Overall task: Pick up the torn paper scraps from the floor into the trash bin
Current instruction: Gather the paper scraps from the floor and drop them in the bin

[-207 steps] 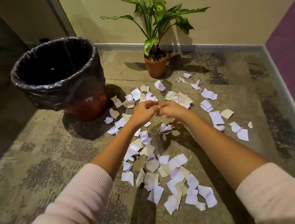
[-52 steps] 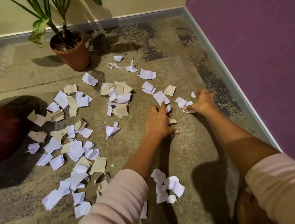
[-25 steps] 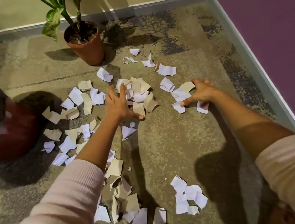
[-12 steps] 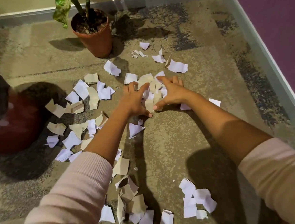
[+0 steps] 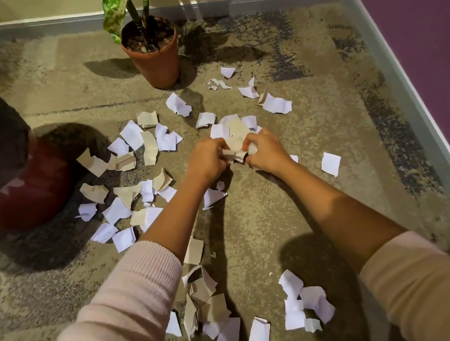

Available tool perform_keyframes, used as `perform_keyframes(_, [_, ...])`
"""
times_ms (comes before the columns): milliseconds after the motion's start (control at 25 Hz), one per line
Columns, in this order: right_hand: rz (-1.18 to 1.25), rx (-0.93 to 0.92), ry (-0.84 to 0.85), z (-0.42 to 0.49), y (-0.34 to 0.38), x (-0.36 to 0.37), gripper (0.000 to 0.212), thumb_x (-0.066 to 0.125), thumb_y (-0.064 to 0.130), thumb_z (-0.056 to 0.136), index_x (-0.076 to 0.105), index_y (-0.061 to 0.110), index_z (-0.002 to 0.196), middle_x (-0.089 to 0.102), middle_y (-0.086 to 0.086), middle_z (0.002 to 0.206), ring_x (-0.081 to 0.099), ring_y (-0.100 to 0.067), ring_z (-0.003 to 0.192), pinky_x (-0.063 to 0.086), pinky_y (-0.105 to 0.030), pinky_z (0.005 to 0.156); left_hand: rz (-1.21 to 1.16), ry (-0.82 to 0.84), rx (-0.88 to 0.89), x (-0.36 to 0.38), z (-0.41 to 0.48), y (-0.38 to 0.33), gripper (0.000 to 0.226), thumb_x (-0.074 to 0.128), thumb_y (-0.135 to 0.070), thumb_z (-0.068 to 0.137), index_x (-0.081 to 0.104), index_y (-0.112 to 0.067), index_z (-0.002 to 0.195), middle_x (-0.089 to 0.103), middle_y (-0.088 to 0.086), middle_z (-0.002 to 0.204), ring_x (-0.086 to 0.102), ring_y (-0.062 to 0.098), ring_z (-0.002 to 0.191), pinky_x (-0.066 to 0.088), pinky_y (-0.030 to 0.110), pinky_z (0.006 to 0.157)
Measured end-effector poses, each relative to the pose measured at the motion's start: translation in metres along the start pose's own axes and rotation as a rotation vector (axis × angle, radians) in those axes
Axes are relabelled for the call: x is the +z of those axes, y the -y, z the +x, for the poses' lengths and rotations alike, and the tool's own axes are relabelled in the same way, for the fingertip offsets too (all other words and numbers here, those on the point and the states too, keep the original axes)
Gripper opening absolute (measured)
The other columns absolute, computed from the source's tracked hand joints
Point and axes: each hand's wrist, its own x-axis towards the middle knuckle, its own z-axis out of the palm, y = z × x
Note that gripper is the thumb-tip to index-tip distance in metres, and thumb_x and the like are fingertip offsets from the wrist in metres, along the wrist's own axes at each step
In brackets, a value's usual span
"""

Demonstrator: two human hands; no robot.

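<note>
A heap of paper scraps (image 5: 235,140) is gathered on the carpet (image 5: 276,220) at the centre, enclosed between the left hand (image 5: 206,158) and the right hand (image 5: 266,151), whose fingers are curled round it. Behind it, near the skirting board (image 5: 272,1), a potted plant (image 5: 153,57) is set, with a few loose scraps (image 5: 276,104) lying between. The trash bin (image 5: 17,181) is found at the far left (only partly in view), and a wide scatter (image 5: 146,147) is spread between it and the left forearm. A single scrap (image 5: 331,163) lies right of the right hand. Nearest the viewer, a near cluster (image 5: 205,306) is lodged beside the left sleeve (image 5: 126,299), and a second cluster (image 5: 304,301) is set to its right.
</note>
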Motion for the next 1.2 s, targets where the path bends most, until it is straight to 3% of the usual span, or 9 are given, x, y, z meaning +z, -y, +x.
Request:
perform_keyframes(160, [0.172,0.169,-0.085,-0.017,-0.006,-0.002,0.015,0.065,0.000,0.081,0.076,0.010,0.084,0.068,-0.011,0.108,0.062,-0.027,0.101,0.042,-0.021,0.074,-0.118,-0.100,-0.097,-0.005,-0.021,0.006,0.018,0.066,-0.001,0.075,0.073,-0.011,0.088,0.072,0.010,0.086,0.063,0.025,0.079,0.037,0.023,0.062])
perform_keyframes(360, [0.408,0.297,-0.070,-0.033,-0.006,-0.016,0.019,0.075,0.002,0.076,0.072,0.020,0.069,0.071,-0.010,0.102,0.064,-0.023,0.089,0.046,-0.024,0.071,-0.260,-0.198,-0.235,-0.034,-0.045,0.010,0.013,0.069,-0.005,0.078,0.074,-0.012,0.088,0.069,0.006,0.079,0.060,0.020,0.073,0.038,0.023,0.059])
perform_keyframes(560, [0.627,0.297,-0.105,-0.040,0.018,-0.029,0.024,0.077,0.003,0.071,0.071,0.025,0.064,0.072,-0.007,0.102,0.067,-0.025,0.097,0.055,-0.034,0.089,-0.506,-0.294,-0.349,-0.068,-0.062,0.014,0.013,0.073,-0.004,0.078,0.070,-0.016,0.076,0.065,0.006,0.067,0.058,0.018,0.061,0.043,0.025,0.060])
perform_keyframes(680, [0.763,0.265,-0.114,-0.044,0.045,-0.035,0.021,0.076,0.000,0.073,0.072,0.021,0.070,0.070,-0.007,0.094,0.065,-0.023,0.092,0.054,-0.033,0.086,-0.594,-0.387,-0.401,-0.090,-0.076,0.016,0.009,0.073,-0.004,0.078,0.071,-0.012,0.077,0.065,0.008,0.064,0.054,0.017,0.057,0.042,0.020,0.053])
perform_keyframes(800, [0.874,0.204,-0.082,-0.049,0.083,-0.038,0.017,0.073,0.000,0.076,0.071,0.017,0.075,0.068,-0.005,0.084,0.063,-0.020,0.084,0.050,-0.026,0.066,-0.688,-0.501,-0.464,-0.121,-0.091,0.015,0.005,0.076,-0.007,0.078,0.073,-0.011,0.079,0.063,0.005,0.063,0.053,0.014,0.056,0.039,0.016,0.046])
perform_keyframes(880, [0.911,0.153,-0.050,-0.050,0.112,-0.038,0.014,0.073,0.000,0.077,0.071,0.014,0.078,0.069,-0.006,0.084,0.062,-0.018,0.083,0.050,-0.024,0.070,-0.744,-0.571,-0.493,-0.146,-0.099,0.013,0.006,0.078,-0.011,0.077,0.073,-0.010,0.080,0.065,0.007,0.066,0.055,0.015,0.057,0.041,0.016,0.044])
perform_keyframes(1000, [0.921,0.091,-0.002,-0.051,0.166,-0.035,0.014,0.073,0.001,0.077,0.073,0.010,0.087,0.070,-0.011,0.094,0.062,-0.019,0.088,0.050,-0.029,0.082,-0.781,-0.680,-0.462,-0.190,-0.111,0.012,0.008,0.080,-0.013,0.076,0.075,-0.010,0.082,0.071,0.009,0.075,0.063,0.017,0.067,0.055,0.025,0.061])
perform_keyframes(1080, [0.934,0.012,0.027,-0.052,0.205,-0.033,0.016,0.072,-0.001,0.077,0.073,0.005,0.092,0.069,-0.014,0.095,0.062,-0.020,0.088,0.050,-0.028,0.081,-0.781,-0.744,-0.404,-0.220,-0.121,0.014,0.006,0.079,-0.012,0.076,0.074,-0.015,0.078,0.073,0.010,0.077,0.066,0.019,0.071,0.057,0.034,0.072])
perform_keyframes(1200, [0.977,-0.153,0.086,-0.056,0.269,-0.033,0.012,0.071,-0.005,0.078,0.071,0.004,0.086,0.067,-0.012,0.086,0.061,-0.020,0.084,0.050,-0.025,0.078,-0.718,-0.866,-0.347,-0.269,-0.140,0.023,0.016,0.079,-0.012,0.075,0.071,-0.025,0.070,0.072,0.004,0.073,0.069,0.020,0.074,0.058,0.036,0.073])
